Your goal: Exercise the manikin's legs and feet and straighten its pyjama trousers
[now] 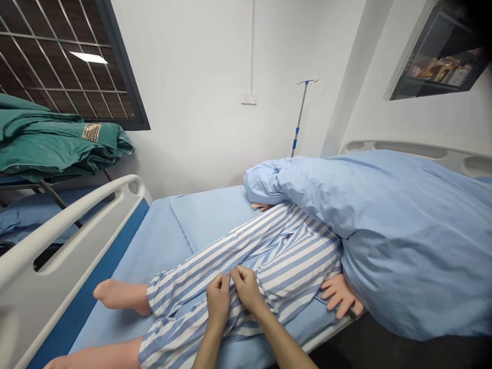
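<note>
Both hands are closed, fingers curled and thumbs against forefingers, the left hand point(218, 300) just beside the right hand point(245, 288); they rest over the striped trousers point(303, 269) worn by a mannequin point(122, 295), directly beneath them, and whether any cloth is caught I cannot tell; nearer the wearer than the hands, past the forearms, runs the bed's near edge, with dark floor point(338, 353) off to their right; to their left, beyond the bare feet, the footboard point(88, 251) closes the bed; to their right a bulky blue quilt point(415, 230) covers the upper body and overhangs that edge.

Beyond the hands, bare light-blue sheet point(142, 246) reaches toward the white wall point(192, 77); farther off stand a drip pole point(302, 110) ahead to the right and, left, green bedding point(49, 146) below a barred window point(61, 56).
</note>
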A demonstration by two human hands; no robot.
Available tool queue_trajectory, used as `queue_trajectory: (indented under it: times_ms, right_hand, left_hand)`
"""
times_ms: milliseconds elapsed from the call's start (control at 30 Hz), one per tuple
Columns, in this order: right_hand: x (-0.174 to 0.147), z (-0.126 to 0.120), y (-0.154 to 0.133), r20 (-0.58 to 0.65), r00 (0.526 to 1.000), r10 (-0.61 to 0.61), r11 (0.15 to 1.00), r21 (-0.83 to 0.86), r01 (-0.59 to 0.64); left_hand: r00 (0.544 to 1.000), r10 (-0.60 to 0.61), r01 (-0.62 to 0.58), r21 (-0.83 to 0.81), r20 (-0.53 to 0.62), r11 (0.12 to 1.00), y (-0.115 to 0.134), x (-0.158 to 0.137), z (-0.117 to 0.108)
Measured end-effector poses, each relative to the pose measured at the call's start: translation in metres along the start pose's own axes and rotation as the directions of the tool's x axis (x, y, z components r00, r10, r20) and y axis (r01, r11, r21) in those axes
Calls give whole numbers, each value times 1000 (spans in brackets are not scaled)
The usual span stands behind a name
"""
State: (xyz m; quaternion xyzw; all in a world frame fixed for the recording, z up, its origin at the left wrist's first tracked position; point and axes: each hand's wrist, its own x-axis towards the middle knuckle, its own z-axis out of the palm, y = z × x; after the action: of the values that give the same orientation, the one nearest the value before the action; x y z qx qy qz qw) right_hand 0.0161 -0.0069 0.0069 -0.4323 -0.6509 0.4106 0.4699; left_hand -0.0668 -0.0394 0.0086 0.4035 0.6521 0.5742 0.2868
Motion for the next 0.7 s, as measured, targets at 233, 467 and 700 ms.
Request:
queue_trajectory:
  times_ms: [233,467,700]
  right_hand:
    - [5,-2,1,6,1000,26,997,67,-26]
    - [6,-7,3,5,1000,22,992,122,-22]
    - [4,-8,2,-5,1000,19,991,133,-18]
  left_hand:
    - [999,16,-14,-31,41,999,-1,-29,7]
    - [981,-6,52,-233,194,971,37,-7,-7]
    - [996,-82,84,-191,17,978,29,22,19]
